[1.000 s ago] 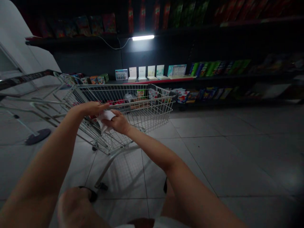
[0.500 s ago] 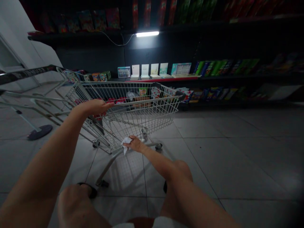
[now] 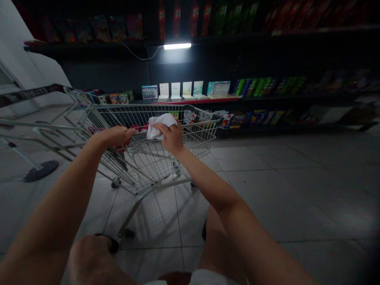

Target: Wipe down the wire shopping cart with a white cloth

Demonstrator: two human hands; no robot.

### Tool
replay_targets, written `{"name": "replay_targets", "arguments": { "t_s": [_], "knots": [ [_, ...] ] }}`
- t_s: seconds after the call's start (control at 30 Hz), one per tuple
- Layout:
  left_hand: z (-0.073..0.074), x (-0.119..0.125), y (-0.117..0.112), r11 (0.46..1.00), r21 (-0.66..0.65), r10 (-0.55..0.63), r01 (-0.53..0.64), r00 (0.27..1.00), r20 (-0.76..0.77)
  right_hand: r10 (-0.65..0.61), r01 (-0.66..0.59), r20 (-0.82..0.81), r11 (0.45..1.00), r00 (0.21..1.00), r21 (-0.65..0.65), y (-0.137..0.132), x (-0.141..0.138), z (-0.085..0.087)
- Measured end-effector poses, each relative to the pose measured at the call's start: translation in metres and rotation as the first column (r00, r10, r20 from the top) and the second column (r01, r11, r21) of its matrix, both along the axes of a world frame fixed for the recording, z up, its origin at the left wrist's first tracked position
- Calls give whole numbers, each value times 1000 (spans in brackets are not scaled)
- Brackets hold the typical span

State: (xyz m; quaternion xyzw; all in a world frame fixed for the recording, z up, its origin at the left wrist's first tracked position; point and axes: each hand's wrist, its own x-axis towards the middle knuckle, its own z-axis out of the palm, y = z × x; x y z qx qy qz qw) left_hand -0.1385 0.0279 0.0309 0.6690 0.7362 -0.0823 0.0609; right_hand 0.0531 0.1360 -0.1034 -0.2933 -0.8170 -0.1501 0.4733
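In front of me stands a metal wire shopping cart (image 3: 197,136), its handle off to the left. My left hand (image 3: 117,136) rests on the near top rail of the basket, with its fingers bent over the rail. Close to its right, my right hand (image 3: 172,136) holds a crumpled white cloth (image 3: 158,124) at the same rail. The cloth covers a short stretch of the rail, so the contact beneath it is hidden. Through the wires and beyond the cart, some red packages can be seen, though I cannot tell whether they lie inside the basket.
Behind the cart runs a dark store shelf (image 3: 118,81) with books (image 3: 187,90), boxes and snack packs. A lit tube lamp (image 3: 177,46) hangs under the upper board. To the left stands a post with a round base (image 3: 41,171). Grey floor tiles (image 3: 255,190) spread to the right.
My right hand has risen with the white cloth from the cart's lower frame to the top rail. My left hand has stayed at the rail, its fingers now more bent.
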Motion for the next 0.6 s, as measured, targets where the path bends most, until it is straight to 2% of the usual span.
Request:
{"name": "replay_targets", "arguments": {
  "t_s": [0.03,0.07,0.2,0.27,0.3,0.33,0.37,0.47,0.53,0.6],
  "knots": [
    [-1,-1,0,1000,-5,6,-6,1000,19,16,-16,26,1000,1000,-18,-4,-6,-2],
    [-1,-2,1,1000,-3,10,-10,1000,26,51,-47,79,998,996,-52,-10,-12,-11],
    [-1,-2,1,1000,-7,29,-29,999,39,240,-177,307,960,921,-217,-31,-23,-77],
    [-1,-2,1,999,-4,34,-34,999,32,308,-231,327,940,893,-252,-37,-16,-90],
    [-1,-1,1,999,-1,35,-35,999,27,325,-250,312,934,893,-255,-38,-10,-86],
    [0,-1,1,1000,4,29,-29,999,16,325,-259,273,933,905,-251,-38,-4,-75],
    [0,0,1,1000,10,17,-17,1000,-7,303,-252,206,938,931,-240,-36,1,-58],
    [1,3,-3,1000,17,-5,7,993,-115,181,-178,-7,954,983,-243,-26,11,9],
    [2,5,-6,1000,27,-6,11,984,-177,190,-182,-6,933,982,-309,-14,12,48],
    [1,7,-10,998,39,-31,40,978,-205,237,-187,96,912,967,-364,-3,8,72]
  ]
}}
